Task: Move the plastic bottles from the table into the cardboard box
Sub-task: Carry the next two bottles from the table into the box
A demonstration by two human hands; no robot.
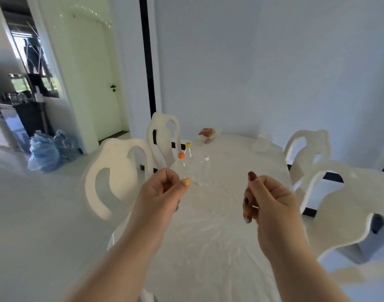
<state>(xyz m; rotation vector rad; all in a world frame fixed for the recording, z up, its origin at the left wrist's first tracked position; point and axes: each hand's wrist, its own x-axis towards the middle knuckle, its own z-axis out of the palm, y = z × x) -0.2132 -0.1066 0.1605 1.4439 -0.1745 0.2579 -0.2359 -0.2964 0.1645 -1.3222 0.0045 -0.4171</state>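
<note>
Three clear plastic bottles stand upright on the white-covered table (208,247): one with an orange cap (181,165), one with a yellow cap (188,150) behind it, one with a white cap (205,171) to the right. My left hand (162,192) hovers just in front of the orange-capped bottle, fingers curled, holding nothing. My right hand (269,199) is raised over the table to the right of the bottles, fingers curled in, empty. No cardboard box is in view.
White plastic chairs stand at the left (119,175), far left (164,138) and right (343,205) of the table. A bag with bread (206,135) and a clear packet (262,142) lie at the far end. Blue bags (49,149) sit on the floor by the doorway.
</note>
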